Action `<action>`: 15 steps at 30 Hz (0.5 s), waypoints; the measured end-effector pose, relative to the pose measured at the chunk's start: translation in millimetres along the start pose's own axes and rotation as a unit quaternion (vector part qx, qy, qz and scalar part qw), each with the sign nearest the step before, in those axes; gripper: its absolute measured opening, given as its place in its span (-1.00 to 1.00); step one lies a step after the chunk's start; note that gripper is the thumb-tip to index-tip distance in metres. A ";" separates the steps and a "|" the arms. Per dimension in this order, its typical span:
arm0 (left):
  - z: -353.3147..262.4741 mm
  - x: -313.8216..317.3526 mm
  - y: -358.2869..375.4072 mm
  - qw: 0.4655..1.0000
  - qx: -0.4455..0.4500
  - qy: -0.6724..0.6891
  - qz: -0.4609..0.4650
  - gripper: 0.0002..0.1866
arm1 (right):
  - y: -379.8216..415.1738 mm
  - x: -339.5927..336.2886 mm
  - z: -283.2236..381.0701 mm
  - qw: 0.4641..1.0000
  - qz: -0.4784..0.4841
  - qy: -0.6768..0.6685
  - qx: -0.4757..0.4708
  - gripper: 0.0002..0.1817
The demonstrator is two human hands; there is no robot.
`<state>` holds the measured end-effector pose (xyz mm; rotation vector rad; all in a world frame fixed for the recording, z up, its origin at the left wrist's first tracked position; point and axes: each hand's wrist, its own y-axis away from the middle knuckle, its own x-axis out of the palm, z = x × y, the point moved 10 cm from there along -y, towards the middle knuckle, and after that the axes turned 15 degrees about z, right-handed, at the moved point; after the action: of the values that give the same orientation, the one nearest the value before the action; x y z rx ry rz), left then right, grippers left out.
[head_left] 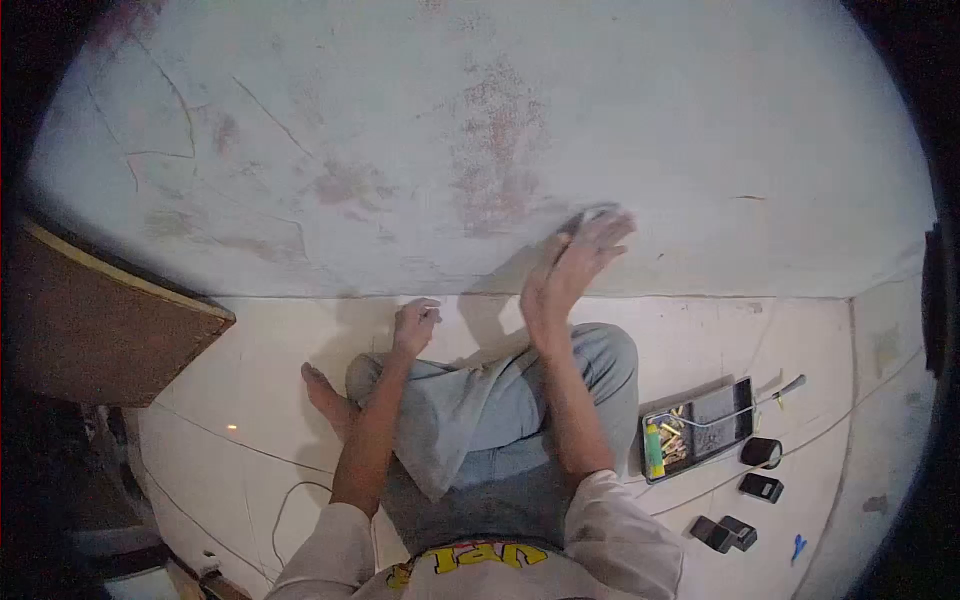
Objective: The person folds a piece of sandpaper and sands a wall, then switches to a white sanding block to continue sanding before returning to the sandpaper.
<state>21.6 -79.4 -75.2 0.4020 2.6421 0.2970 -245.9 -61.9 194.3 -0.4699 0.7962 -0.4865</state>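
My right hand [575, 270] reaches up to the pale, scuffed wall [690, 150], its fingers stretched out and pressed together, somewhat blurred by motion. Under its fingertips shows a small pale piece [598, 212] with a dark edge, held against the wall; its kind cannot be made out. Low in front of the wall, my left hand [414, 326] is closed with curled fingers above my knee, with a small whitish spot at the fingertips. A grey cloth [455, 410] drapes over my crossed legs between the two forearms.
At my right lies a black tray [720, 432] with a green-labelled tube [654, 450], small brass-coloured pieces and a cabled tool. Several small dark boxes [762, 487] and a blue item [798, 547] lie near it. A brown wooden panel [120, 310] stands left. Thin cables cross the floor.
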 end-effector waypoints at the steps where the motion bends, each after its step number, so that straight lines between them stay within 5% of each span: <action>1: -7.9 -0.5 2.0 1.000 -0.016 0.024 0.002 -0.77 | 14.8 10.5 -2.2 1.000 -0.001 0.004 -0.001 -0.32; 3: -22.8 0.1 2.9 0.999 -0.029 0.045 0.007 -0.77 | 36.6 58.3 4.9 0.984 0.144 0.104 -0.023 -0.32; 5: -28.0 3.6 5.9 0.997 -0.067 0.026 0.019 -0.76 | 36.7 65.0 -8.6 0.977 0.161 0.137 -0.020 -0.32; 7: -3.7 6.4 -1.5 0.999 -0.030 -0.003 0.014 -0.76 | 8.8 23.6 -14.2 0.997 0.039 0.072 -0.004 -0.32; 11: -5.6 -2.8 4.3 1.000 -0.008 0.013 0.012 -0.75 | -4.7 -13.4 -0.7 0.999 -0.024 -0.019 0.013 -0.28; 15: -6.5 6.3 -0.9 0.994 -0.085 0.062 0.008 -0.75 | 34.7 63.6 -4.8 0.983 0.150 0.102 -0.027 -0.28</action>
<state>13.1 -79.1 -72.2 0.3596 2.7072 0.5641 -203.2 -71.9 136.4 -0.3452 1.0613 -0.2347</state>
